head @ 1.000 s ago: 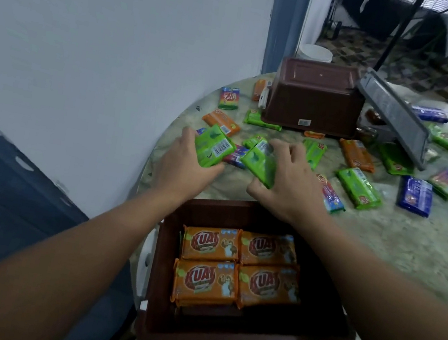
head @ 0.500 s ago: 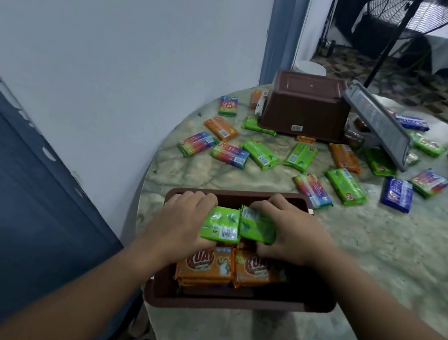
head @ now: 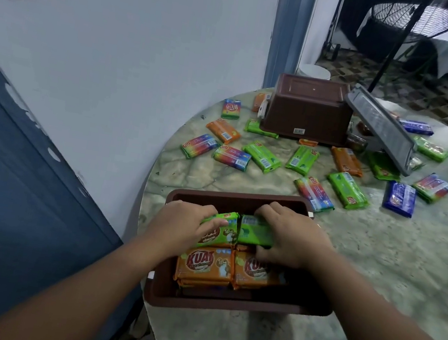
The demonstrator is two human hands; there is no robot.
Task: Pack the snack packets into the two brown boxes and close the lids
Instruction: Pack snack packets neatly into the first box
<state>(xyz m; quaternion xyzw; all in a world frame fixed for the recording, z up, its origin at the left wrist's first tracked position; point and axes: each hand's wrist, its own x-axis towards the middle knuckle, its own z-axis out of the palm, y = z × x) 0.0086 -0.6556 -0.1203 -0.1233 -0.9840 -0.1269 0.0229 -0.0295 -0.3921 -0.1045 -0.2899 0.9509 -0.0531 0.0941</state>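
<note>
Hands working inside open brown plastic box (head: pixel 235 305) | left hand (head: pixel 183 229) fingers curling over green snack packet (head: pixel 221 229) | right hand (head: pixel 293 237) fingers gripping second green packet (head: pixel 255 231) | orange packets (head: pixel 205 266) lying just below fingers | loose packets (head: pixel 262 157) scattering on marble surface (head: pixel 375 284) beyond fingers, near overturned brown box (head: pixel 308 108).

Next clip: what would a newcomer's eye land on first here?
Both hands, left hand and right hand, each pressing a green packet down into the near brown box, on top of orange packets. Beyond lies a scatter of loose packets on the marble table, around an upturned second brown box.
</note>
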